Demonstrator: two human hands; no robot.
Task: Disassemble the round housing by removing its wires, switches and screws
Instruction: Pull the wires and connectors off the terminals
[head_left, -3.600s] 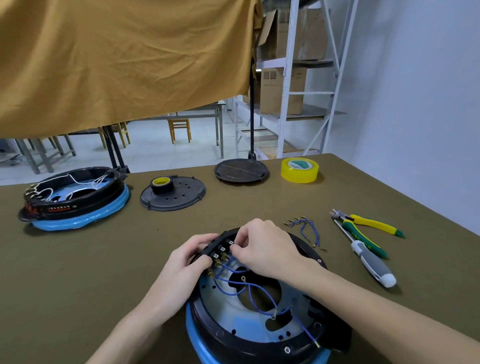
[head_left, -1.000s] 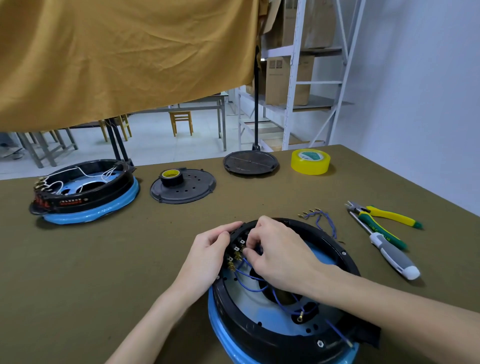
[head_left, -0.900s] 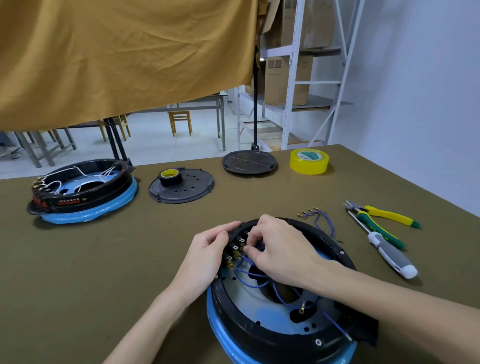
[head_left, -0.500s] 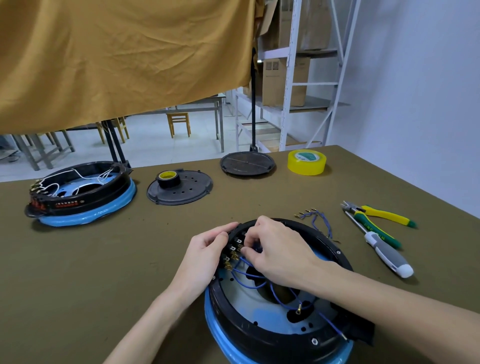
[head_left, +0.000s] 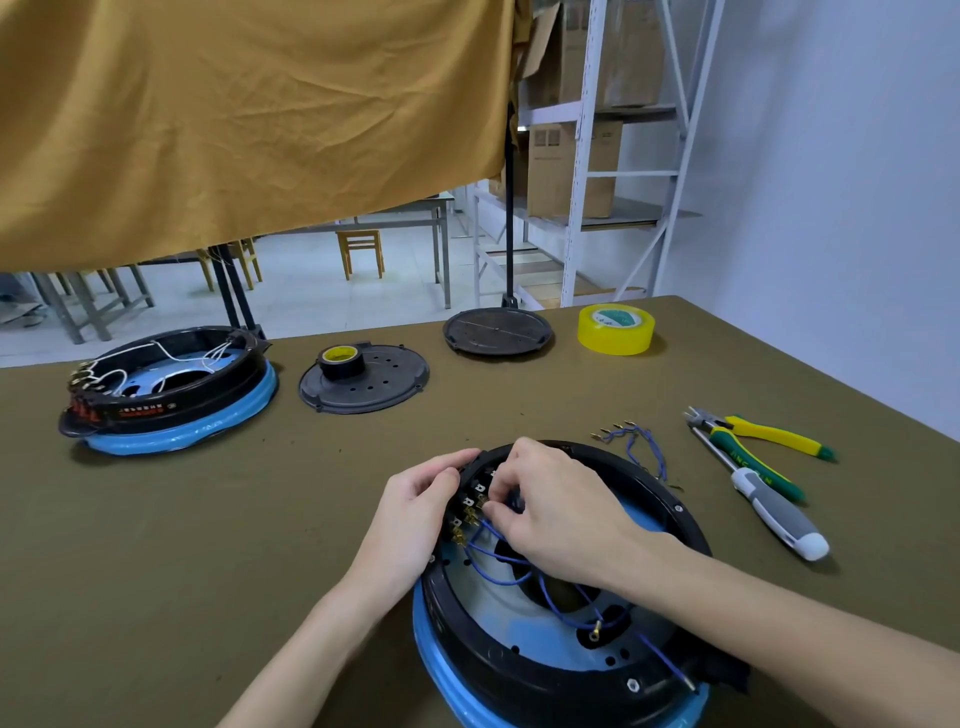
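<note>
The round housing (head_left: 561, 613), black with a blue lower band, sits on the olive surface (head_left: 182, 545) at the near edge, its lower rim running out of view at the bottom. The left hand (head_left: 415, 514) wraps its grip around the housing's outer left wall, beside the row of switches (head_left: 470, 506), fingers curled against the rim. The right hand (head_left: 550, 514) reaches over the rim from inside, its grip pinched together at the brass terminals where the blue wires (head_left: 498, 556) begin; exactly which wire it pinches is hidden by the fingers.

A loose bundle of removed wires (head_left: 631, 441) lies just beyond the housing's far rim. Pliers (head_left: 753, 434) and a screwdriver (head_left: 769, 512) lie to the right, well apart from the housing. Left of the hands, bare cloth stretches toward a second housing (head_left: 171, 389) at the far left. A perforated cover (head_left: 363, 379) carrying a tape roll (head_left: 340, 358), a dark disc (head_left: 498, 330) and yellow tape (head_left: 615, 328) line the far edge.
</note>
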